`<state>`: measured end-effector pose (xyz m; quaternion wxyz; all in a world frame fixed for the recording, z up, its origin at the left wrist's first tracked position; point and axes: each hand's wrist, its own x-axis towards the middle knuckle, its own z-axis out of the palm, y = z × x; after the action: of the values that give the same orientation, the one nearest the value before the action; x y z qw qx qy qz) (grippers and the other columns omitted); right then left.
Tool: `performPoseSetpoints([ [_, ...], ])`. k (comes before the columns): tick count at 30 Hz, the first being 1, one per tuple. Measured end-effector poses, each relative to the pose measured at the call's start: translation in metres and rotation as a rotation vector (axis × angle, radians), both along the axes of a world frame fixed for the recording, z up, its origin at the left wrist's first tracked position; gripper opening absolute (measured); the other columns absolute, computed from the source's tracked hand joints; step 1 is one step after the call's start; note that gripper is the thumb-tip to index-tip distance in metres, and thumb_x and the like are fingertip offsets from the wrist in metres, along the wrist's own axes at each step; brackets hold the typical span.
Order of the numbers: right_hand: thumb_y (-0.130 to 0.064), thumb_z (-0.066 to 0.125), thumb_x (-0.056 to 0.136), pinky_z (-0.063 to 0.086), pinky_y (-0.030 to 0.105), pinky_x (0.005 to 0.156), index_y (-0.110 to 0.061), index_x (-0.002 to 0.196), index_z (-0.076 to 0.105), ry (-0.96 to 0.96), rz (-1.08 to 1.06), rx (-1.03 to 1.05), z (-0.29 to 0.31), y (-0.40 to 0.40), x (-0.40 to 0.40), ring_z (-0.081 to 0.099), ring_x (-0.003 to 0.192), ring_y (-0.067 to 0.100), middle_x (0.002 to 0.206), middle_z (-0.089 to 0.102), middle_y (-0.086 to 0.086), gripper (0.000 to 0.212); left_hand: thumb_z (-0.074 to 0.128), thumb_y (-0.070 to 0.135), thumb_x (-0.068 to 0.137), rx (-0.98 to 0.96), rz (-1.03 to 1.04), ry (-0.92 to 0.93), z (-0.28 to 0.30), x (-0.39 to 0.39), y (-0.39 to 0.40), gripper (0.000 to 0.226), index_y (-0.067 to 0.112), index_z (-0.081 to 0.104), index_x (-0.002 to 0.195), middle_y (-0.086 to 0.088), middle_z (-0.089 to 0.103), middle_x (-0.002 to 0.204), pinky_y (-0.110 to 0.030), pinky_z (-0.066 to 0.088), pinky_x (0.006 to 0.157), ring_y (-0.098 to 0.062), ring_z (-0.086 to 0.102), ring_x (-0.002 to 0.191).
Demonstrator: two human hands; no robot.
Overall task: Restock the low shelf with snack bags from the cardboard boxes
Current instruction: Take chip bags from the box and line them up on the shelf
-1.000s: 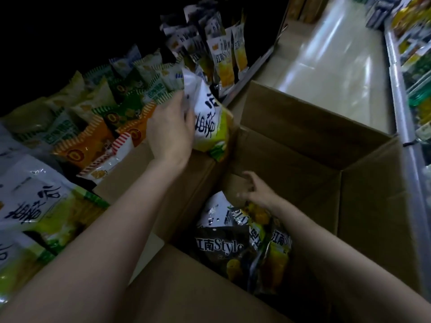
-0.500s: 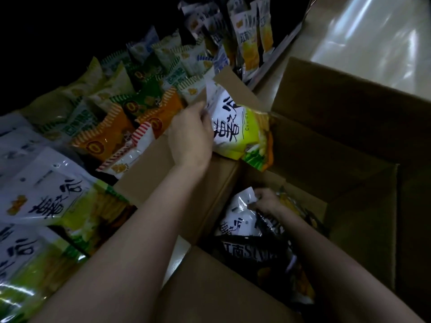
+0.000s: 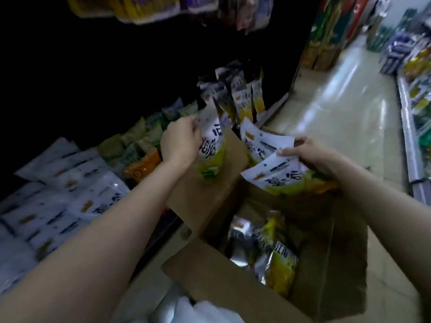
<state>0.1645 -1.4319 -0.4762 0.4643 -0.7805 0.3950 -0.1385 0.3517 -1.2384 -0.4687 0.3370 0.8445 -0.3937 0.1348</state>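
Two bare forearms enter from the lower edge of the frame, each ending in an uncovered hand: the left hand on the shelf side and the right hand on the aisle side. No sleeve, cuff, glove, watch, ring or bracelet shows on either limb, which is bare from the frame edge to the fingertips. The fingers of the right hand show short nails, though blur and low light blunt finer detail, and the left arm is the more dimly lit of the two.
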Motion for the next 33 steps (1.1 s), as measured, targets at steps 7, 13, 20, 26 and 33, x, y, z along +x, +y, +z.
performPoseSetpoints([
  [7, -0.007, 0.065, 0.084, 0.052, 0.045, 0.075, 0.002, 0.096, 0.066, -0.22, 0.395, -0.083, 0.1, 0.094, 0.045, 0.064, 0.074, 0.028, 0.086, 0.066, 0.016, 0.015, 0.047, 0.015, 0.098, 0.057, 0.15, 0.115, 0.046, 0.011, 0.135, 0.029, 0.008, 0.056, 0.125, -0.021, 0.062, 0.116, -0.038, 0.048, 0.08, -0.033, 0.06, 0.101],
  [13, -0.006, 0.059, 0.088, 0.051, 0.02, 0.065, 0.003, 0.09, 0.062, -0.207, 0.759, 0.003, 0.097, 0.204, 0.129, 0.062, 0.075, 0.013, 0.075, 0.065, 0.001, 0.01, 0.059, 0.018, 0.091, 0.094, 0.237, 0.385, 0.072, 0.032, 0.28, 0.024, 0.002, 0.064, 0.108, -0.013, 0.065, 0.09, -0.034, 0.048, 0.066, -0.024, 0.062, 0.079],
  [20, -0.026, 0.062, 0.086, 0.048, 0.022, 0.079, 0.01, 0.096, 0.058, -0.122, 1.056, 0.071, 0.03, 0.339, 0.21, 0.061, 0.085, 0.015, 0.087, 0.058, 0.014, 0.038, 0.056, 0.016, 0.093, 0.277, 0.28, 0.45, 0.05, 0.053, 0.382, 0.022, -0.001, 0.067, 0.084, -0.013, 0.063, 0.076, -0.011, 0.04, 0.058, -0.016, 0.054, 0.067],
  [26, -0.014, 0.059, 0.091, 0.046, 0.019, 0.077, -0.01, 0.082, 0.055, -0.002, 0.993, 0.254, -0.071, 0.394, 0.259, 0.057, 0.079, 0.004, 0.083, 0.051, 0.005, 0.011, 0.052, 0.016, 0.095, 0.306, 0.394, 0.54, -0.031, 0.089, 0.434, 0.022, 0.001, 0.062, 0.082, -0.004, 0.042, 0.063, -0.015, 0.031, 0.05, -0.014, 0.037, 0.056],
  [33, -0.016, 0.061, 0.09, 0.051, 0.039, 0.09, -0.004, 0.117, 0.059, 0.043, 0.681, 0.256, -0.114, 0.383, 0.278, 0.056, 0.114, 0.028, 0.123, 0.058, 0.009, 0.029, 0.051, 0.013, 0.095, 0.227, 0.432, 0.606, -0.084, 0.12, 0.437, 0.034, 0.002, 0.054, 0.127, -0.012, 0.056, 0.126, -0.025, 0.04, 0.088, -0.025, 0.052, 0.115],
])
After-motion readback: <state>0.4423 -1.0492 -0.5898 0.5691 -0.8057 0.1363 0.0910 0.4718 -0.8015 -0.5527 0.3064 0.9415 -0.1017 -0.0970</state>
